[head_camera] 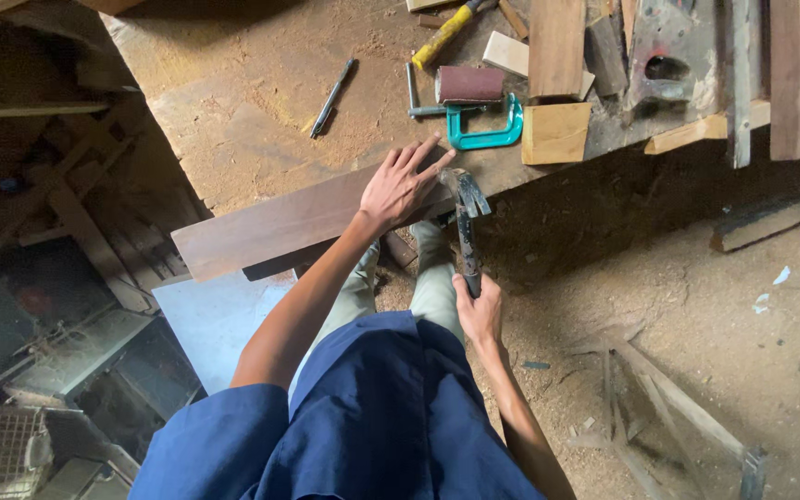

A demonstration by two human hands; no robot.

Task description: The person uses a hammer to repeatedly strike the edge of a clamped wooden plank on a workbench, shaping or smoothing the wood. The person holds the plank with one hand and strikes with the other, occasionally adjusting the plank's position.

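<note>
Head view: left hand (398, 188) flat on a dark plank (280, 222), fingers spread, pressing it against the sawdust-covered desk (233, 111); no grasp, palm open on the wood. Right hand (479, 310) wrapped around the handle of a claw hammer (467, 227), grip closed tight on it, head raised just beside the plank's near end and the left fingertips. Plank lying slantwise over the desk edge, one end jutting out past it. Beyond the hands: green clamp (485, 130), sanding roll (469, 84), wood block (556, 132), pen (332, 97), yellow-handled tool (444, 33). No nail visible from here; hammering seemingly just at hand, plank held steady, blow not yet landed.
</note>
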